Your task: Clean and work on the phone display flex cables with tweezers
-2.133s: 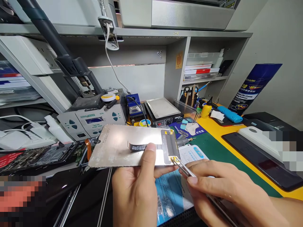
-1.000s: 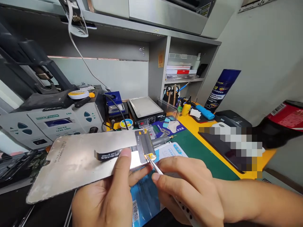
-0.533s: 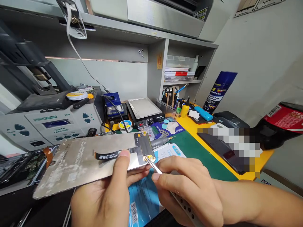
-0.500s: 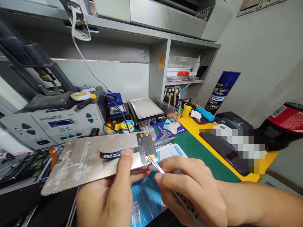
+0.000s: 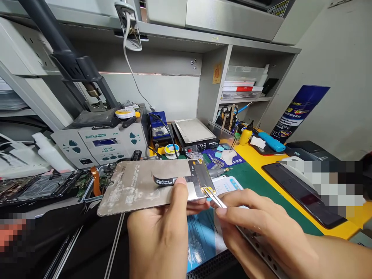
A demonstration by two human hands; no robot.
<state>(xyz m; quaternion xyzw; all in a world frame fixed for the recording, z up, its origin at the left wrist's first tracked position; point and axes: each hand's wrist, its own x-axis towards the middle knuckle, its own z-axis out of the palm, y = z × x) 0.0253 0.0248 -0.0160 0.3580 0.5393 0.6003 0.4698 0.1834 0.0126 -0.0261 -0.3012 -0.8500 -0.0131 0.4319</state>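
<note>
My left hand [image 5: 162, 228] grips a phone screen panel [image 5: 139, 182] with its metallic back up, the thumb pressing near a black flex cable [image 5: 164, 181]. The cable's free end curls up off the panel. My right hand [image 5: 261, 224] holds metal tweezers [image 5: 216, 198] whose tips touch, or nearly touch, the gold-coloured corner at the panel's right end. Whether the tips pinch anything is too small to tell. The fingers of my left hand under the panel are mostly hidden.
A hot air station [image 5: 101, 143] stands at the left, beside a tray of phone parts [image 5: 87, 195]. Behind the panel sits a heating plate [image 5: 194, 131]. On the green mat's [image 5: 261, 190] right lie a dark phone [image 5: 299, 193] and a blue spray can [image 5: 302, 112].
The view has swung left, so everything sits further right in the picture. Both hands keep their hold, and the tweezers' tips stay at the same corner of the panel.
</note>
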